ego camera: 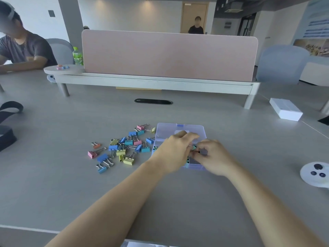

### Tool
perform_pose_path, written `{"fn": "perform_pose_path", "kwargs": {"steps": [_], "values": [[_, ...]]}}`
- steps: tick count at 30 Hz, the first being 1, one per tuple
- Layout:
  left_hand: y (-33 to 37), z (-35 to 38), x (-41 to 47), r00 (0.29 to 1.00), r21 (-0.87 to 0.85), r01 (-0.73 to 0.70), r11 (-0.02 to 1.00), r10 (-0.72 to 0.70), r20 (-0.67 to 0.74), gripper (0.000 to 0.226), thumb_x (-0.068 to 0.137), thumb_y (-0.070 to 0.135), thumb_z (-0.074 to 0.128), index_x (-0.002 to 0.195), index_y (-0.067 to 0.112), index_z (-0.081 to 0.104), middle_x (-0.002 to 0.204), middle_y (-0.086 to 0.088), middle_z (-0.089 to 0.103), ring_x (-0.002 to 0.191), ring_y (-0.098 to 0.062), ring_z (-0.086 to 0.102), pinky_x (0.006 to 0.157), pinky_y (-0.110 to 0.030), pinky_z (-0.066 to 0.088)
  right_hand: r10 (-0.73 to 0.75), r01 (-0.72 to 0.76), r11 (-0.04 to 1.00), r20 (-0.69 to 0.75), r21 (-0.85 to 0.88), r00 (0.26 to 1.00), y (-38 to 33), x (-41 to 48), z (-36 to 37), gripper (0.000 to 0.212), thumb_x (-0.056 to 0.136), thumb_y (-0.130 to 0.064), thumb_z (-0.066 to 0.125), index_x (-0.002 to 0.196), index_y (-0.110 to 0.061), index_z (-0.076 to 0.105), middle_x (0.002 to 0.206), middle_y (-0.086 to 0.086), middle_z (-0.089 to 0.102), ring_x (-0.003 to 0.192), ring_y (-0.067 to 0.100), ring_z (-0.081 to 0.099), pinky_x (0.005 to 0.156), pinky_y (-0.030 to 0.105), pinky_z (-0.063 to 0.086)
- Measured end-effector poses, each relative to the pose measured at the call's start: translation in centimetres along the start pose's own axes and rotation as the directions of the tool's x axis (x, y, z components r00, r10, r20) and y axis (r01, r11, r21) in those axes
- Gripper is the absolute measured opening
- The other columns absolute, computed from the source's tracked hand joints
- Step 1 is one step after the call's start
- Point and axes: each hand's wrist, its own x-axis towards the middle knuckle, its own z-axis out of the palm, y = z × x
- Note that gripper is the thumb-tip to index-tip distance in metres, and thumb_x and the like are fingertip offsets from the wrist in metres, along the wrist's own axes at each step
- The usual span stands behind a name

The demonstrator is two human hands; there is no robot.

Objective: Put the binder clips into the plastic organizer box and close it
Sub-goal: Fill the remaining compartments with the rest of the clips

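Both the left hand [171,154] and the right hand [212,158] pinched one teal clip [193,147] over the open plastic organizer box [165,131], just below frame centre. Loose binder clips [124,148] lay scattered on the grey table [71,175], immediately left of the box.

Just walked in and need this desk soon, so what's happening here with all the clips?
A person is filling a clear plastic organizer box with binder clips. Its lid lies open, and some clips already sit inside. Both hands are over the box: the right hand seems to pinch a teal clip, and the left hand is right against it, its grip unclear. A pile of coloured clips lies on the table left of the box, not yet packed.
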Motion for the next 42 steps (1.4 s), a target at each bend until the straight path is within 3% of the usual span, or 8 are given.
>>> {"fn": "perform_pose_path", "kwargs": {"steps": [6,14,20,23,26,30,38,42], "values": [[0.2,0.2,-0.1,0.999,0.069,0.015,0.998,-0.017,0.031,0.047,0.089,0.005,0.050,0.132,0.024,0.045,0.109,-0.010,0.057,0.086,-0.035,0.063,0.070,-0.046,0.052,0.035,-0.021,0.993,-0.119,0.114,0.992,-0.3,-0.2,-1.2,0.015,0.082,-0.023,0.071,0.075,-0.029,0.059,0.092,-0.013,0.056,0.084,-0.002,0.049,0.065,0.024,0.040],[-0.1,0.3,-0.1,0.999,-0.022,0.039,0.999,-0.038,0.038,0.051,0.089,0.008,0.052,0.137,0.023,0.040,0.112,-0.009,0.062,0.095,-0.033,0.063,0.078,-0.045,0.052,-0.073,0.084,0.990,-0.097,0.110,0.993,-0.1,-0.1,-0.9,0.033,0.080,-0.003,0.066,0.073,-0.034,0.057,0.077,-0.015,0.062,0.071,0.001,0.057,0.065,0.016,0.041],[-0.1,0.4,-0.1,0.999,-0.044,0.034,0.998,-0.033,0.018,0.051,0.090,0.007,0.052,0.138,0.020,0.041,0.114,-0.007,0.061,0.093,-0.029,0.064,0.078,-0.043,0.052,-0.038,0.046,0.997,-0.107,0.068,0.994,-0.1,-0.2,-1.2,0.026,0.082,-0.011,0.065,0.072,-0.034,0.059,0.079,-0.010,0.063,0.069,0.010,0.059,0.063,0.032,0.049],[-0.1,0.5,-0.2,1.000,-0.030,0.028,0.999,-0.028,-0.002,0.051,0.089,0.008,0.055,0.136,0.020,0.042,0.103,-0.004,0.063,0.088,-0.027,0.063,0.075,-0.043,0.053,0.010,-0.005,0.998,-0.086,0.067,0.996,-0.1,-0.2,-1.8,0.025,0.085,-0.008,0.062,0.071,-0.028,0.059,0.058,-0.014,0.058,0.046,0.005,0.045,0.047,0.020,0.041],[-0.1,0.6,-0.2,1.000,-0.007,0.021,1.000,-0.021,-0.007,0.052,0.088,0.009,0.056,0.136,0.021,0.042,0.103,-0.003,0.061,0.086,-0.027,0.063,0.075,-0.043,0.053,0.014,-0.011,0.998,-0.044,0.065,0.999,-0.3,-0.4,-2.1,0.022,0.087,-0.004,0.059,0.076,-0.024,0.061,0.052,-0.025,0.054,0.044,0.004,0.043,0.042,0.013,0.035],[-0.2,0.7,-0.2,1.000,-0.023,0.027,0.999,-0.027,-0.012,0.052,0.088,0.009,0.057,0.136,0.020,0.044,0.106,-0.003,0.061,0.090,-0.024,0.063,0.077,-0.042,0.053,0.014,-0.013,1.000,-0.044,0.028,0.999,-0.5,-0.5,-2.0,0.027,0.087,-0.007,0.060,0.074,-0.030,0.063,0.042,-0.014,0.047,0.040,0.009,0.034,0.040,0.015,0.030],[-0.5,0.8,-0.1,1.000,-0.040,-0.008,0.999,0.007,-0.027,0.043,0.088,0.003,0.055,0.130,0.013,0.052,0.112,-0.010,0.058,0.093,-0.024,0.065,0.080,-0.039,0.053,-0.083,0.076,0.981,-0.030,-0.177,0.996,-1.8,-0.9,-1.8,0.021,0.088,-0.008,0.058,0.082,-0.025,0.068,0.055,-0.017,0.048,0.049,0.006,0.043,0.047,0.016,0.027],[-0.6,1.0,0.0,0.999,-0.022,0.012,1.000,-0.013,-0.031,0.044,0.087,0.005,0.056,0.130,0.014,0.052,0.117,-0.011,0.052,0.087,-0.030,0.065,0.077,-0.042,0.052,-0.031,0.025,0.988,-0.035,-0.154,0.999,-1.5,-0.8,-2.2,0.029,0.089,-0.011,0.057,0.077,-0.036,0.061,0.053,-0.017,0.053,0.044,0.008,0.042,0.045,0.020,0.033]]}}
